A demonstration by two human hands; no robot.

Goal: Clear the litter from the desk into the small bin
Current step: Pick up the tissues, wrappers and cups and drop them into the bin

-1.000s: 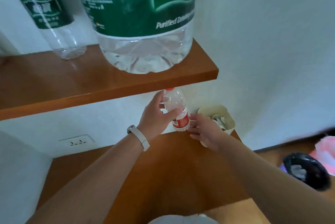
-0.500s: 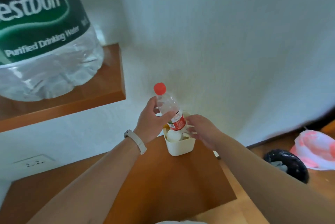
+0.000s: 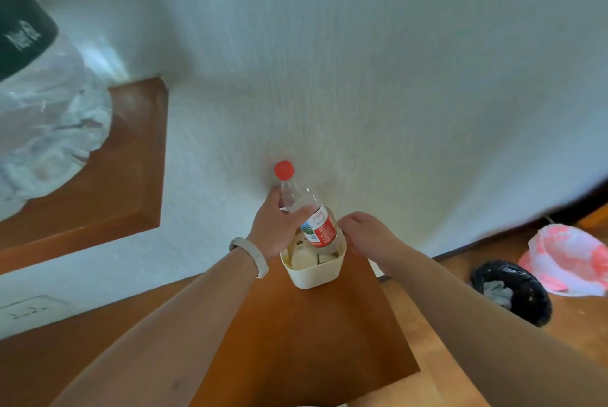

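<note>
So our left hand (image 3: 276, 229) is wrapped around a clear plastic bottle (image 3: 307, 209), fingers closed on its upper body. It has a red screw cap and a red label, and it's tilted, cap leaning far-left, its bottom end down inside the small bin (image 3: 314, 270). The bin is a cream plastic tub, squarish with rounded corners, sitting at the far right corner of the desk (image 3: 306, 341), right against the wall. There's some pale crumpled stuff in it, too blurry to say what. Our right hand (image 3: 365, 235) is loosely curled with nothing in it, fingertips just beside the bin's right rim; can't tell if it's touching. The desk is smooth reddish-brown wood, same as the shelf (image 3: 125, 159) up on the left, which carries a big clear water jug (image 3: 46, 117) with a dark green label. The wall is white and finely textured. On the floor to the right sits a round bin with a black liner (image 3: 516, 298), with a pink and white plastic bag (image 3: 566, 258) behind it
</note>
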